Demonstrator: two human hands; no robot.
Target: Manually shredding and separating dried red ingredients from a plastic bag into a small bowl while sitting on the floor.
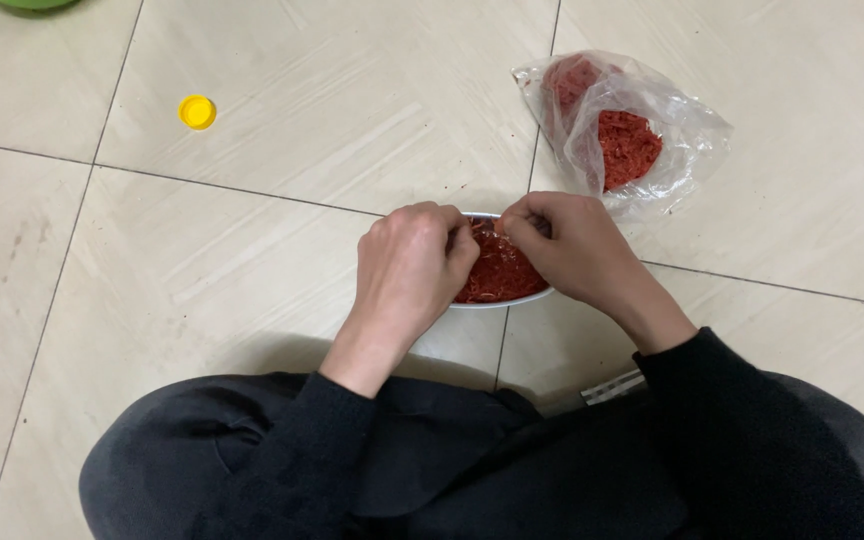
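A white bowl stands on the tiled floor, filled with red shredded strands. My left hand hovers over the bowl's left side with its fingers curled in. My right hand covers the bowl's right side, fingertips pinched together. The two hands meet over the far rim and seem to pinch a small bit of the red strands between them. Much of the bowl is hidden beneath the hands.
A clear plastic bag with more red shredded stuff lies just beyond the bowl on the right. A yellow bottle cap lies far left. A green object peeks in at the top left corner. My dark-clothed knees fill the bottom.
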